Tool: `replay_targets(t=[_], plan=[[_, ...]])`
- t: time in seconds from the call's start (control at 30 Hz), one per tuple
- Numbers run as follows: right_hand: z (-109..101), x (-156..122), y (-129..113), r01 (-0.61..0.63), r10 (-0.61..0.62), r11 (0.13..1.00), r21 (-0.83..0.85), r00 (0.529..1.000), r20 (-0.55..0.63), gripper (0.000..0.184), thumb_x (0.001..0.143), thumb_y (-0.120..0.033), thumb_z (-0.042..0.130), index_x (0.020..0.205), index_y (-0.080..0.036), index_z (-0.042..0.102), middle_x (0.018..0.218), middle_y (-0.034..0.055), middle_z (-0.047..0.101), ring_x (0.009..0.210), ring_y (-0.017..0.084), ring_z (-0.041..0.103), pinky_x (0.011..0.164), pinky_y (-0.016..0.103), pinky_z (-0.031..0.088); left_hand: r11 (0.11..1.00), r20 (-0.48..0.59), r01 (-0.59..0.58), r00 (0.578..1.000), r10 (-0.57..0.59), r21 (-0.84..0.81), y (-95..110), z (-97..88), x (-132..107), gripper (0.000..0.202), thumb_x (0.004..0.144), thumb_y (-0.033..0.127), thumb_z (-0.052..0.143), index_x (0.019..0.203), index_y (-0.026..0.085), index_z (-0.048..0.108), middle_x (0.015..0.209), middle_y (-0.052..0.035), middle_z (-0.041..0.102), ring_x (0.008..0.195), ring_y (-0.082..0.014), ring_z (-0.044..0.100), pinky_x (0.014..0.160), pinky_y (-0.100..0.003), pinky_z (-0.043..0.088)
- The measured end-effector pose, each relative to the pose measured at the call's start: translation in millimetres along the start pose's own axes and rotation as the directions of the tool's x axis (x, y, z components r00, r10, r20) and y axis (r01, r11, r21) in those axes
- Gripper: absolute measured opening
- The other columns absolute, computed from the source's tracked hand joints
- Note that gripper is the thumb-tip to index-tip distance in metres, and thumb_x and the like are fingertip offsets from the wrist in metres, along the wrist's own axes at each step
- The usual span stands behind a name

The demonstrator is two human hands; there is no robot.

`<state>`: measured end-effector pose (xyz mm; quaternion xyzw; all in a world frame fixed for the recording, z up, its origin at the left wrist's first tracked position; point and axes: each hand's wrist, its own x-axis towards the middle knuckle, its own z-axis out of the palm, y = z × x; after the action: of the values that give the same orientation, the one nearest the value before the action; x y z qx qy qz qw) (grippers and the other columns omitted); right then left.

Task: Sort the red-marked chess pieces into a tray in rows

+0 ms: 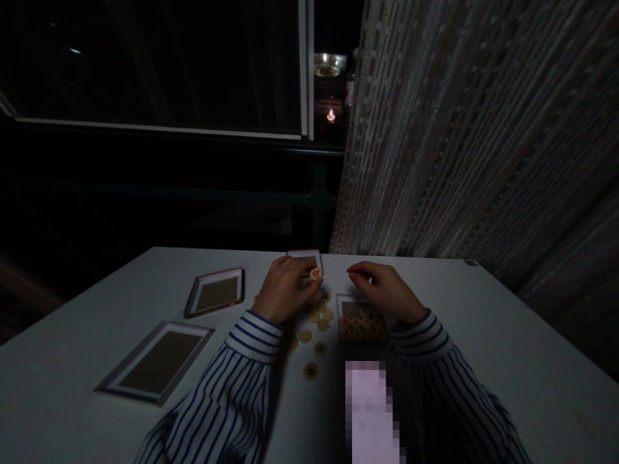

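My left hand (286, 289) is curled, pinching a round pale game piece with a red mark (316, 274) at its fingertips, just in front of a small tray (309, 256). My right hand (384, 288) is curled with fingers pressed together above another small tray (344, 301) that holds several red-marked pieces (360, 324); what its fingers hold, if anything, is hidden. Several loose round pieces (315, 335) lie on the white table (483, 348) between my striped sleeves.
Two shallow rectangular trays lie to the left, one nearer me (157, 359) and one farther back (215, 291). A beaded curtain (474, 129) hangs behind the table at right. A dark window (159, 64) fills the left background. A blurred pinkish patch (371, 412) covers the bottom centre.
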<state>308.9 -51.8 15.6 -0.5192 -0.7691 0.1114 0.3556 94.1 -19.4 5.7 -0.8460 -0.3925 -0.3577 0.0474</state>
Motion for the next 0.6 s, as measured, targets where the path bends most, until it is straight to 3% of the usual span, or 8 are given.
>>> replay_targets(t=[0.3, 0.6], plan=[[-10.2, -0.6, 10.7, -0.029, 0.030, 0.999, 0.029, 0.998, -0.047, 0.021, 0.081, -0.027, 0.049, 0.090, -0.018, 0.066, 0.081, 0.0014, 0.068, 0.070, 0.013, 0.058, 0.064, 0.024, 0.042, 0.995, 0.033, -0.022, 0.999, 0.025, -0.101, 14.3, 15.1, 25.5, 0.022, 0.080, 0.036, 0.052, 0.091, 0.019, 0.061, 0.088, -0.0030, 0.067, 0.084, -0.0187, 0.059, 0.084, -0.036, 0.041], [-11.7, 1.5, 16.6, -0.035, 0.036, 0.999, 0.032, 0.998, -0.046, 0.019, 0.081, -0.025, 0.049, 0.087, -0.019, 0.066, 0.080, 0.0004, 0.068, 0.072, 0.012, 0.059, 0.065, 0.023, 0.041, 0.992, 0.065, -0.065, 0.995, 0.073, -0.110, 18.7, 28.8, 28.8, 0.022, 0.079, 0.036, 0.055, 0.091, 0.019, 0.060, 0.088, -0.0019, 0.067, 0.085, -0.0187, 0.058, 0.090, -0.038, 0.038]])
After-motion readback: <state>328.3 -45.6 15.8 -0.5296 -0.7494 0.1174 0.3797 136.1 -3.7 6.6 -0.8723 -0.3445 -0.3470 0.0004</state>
